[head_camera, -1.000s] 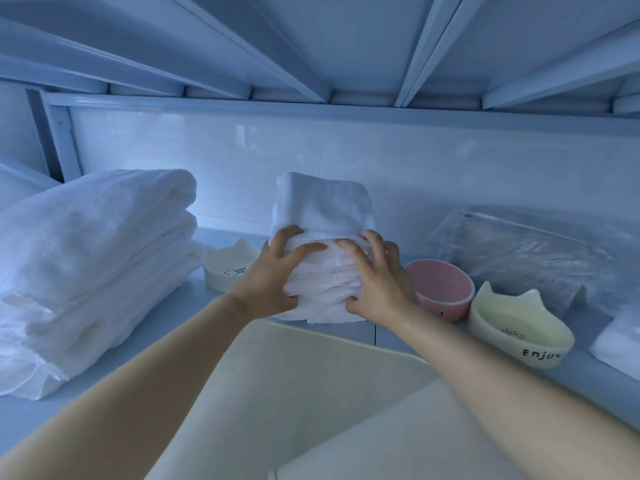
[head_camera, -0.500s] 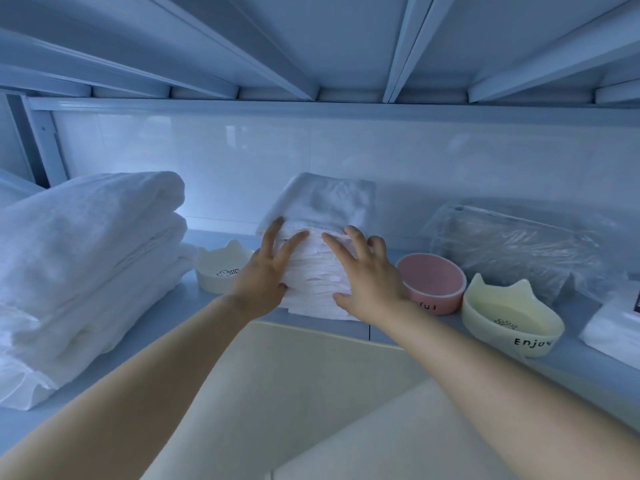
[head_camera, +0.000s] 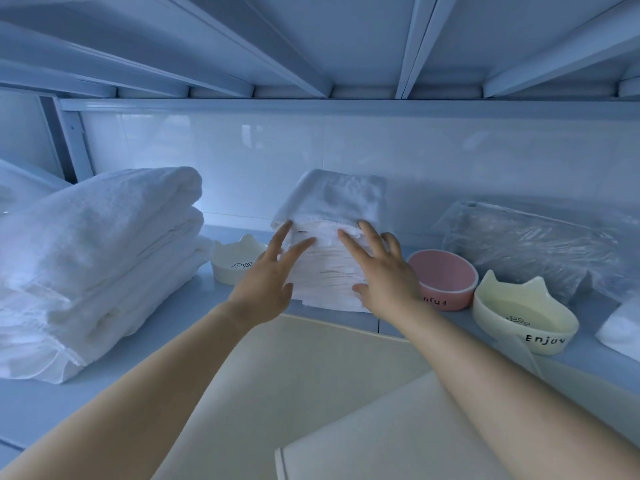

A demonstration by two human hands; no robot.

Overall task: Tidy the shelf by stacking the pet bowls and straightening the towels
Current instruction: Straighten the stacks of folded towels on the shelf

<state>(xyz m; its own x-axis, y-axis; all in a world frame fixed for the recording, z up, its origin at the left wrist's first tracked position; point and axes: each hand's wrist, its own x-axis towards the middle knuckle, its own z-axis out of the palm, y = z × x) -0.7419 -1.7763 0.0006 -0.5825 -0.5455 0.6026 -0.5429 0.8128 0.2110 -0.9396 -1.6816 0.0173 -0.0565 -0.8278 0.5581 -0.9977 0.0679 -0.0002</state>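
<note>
We look along the pale blue shelf, and the largest thing on it, at nine o'clock, is a stack of big white folded towels, its lower layers sagging unevenly toward the front edge. At three o'clock a crumpled clear plastic bag lies back against the tiled wall. In the middle, at twelve o'clock from our hands, stands the small towel stack: many thin folded cloths with a thicker one draped over the top. Our left hand and right hand both reach to its front face. Their fingers are straight and spread apart, tips touching the cloth edges and gripping nothing. Unstacked, each on the shelf itself, come a right cream bowl with cat ears and black lettering, at four o'clock of the small stack near the shelf's front edge; a pink bowl at three o'clock, just beside our right hand and close against the cream one, though we cannot tell whether they touch; and a left cream bowl at nine o'clock, between the small stack and the big towels. A white bundle shows at the right edge.
</note>
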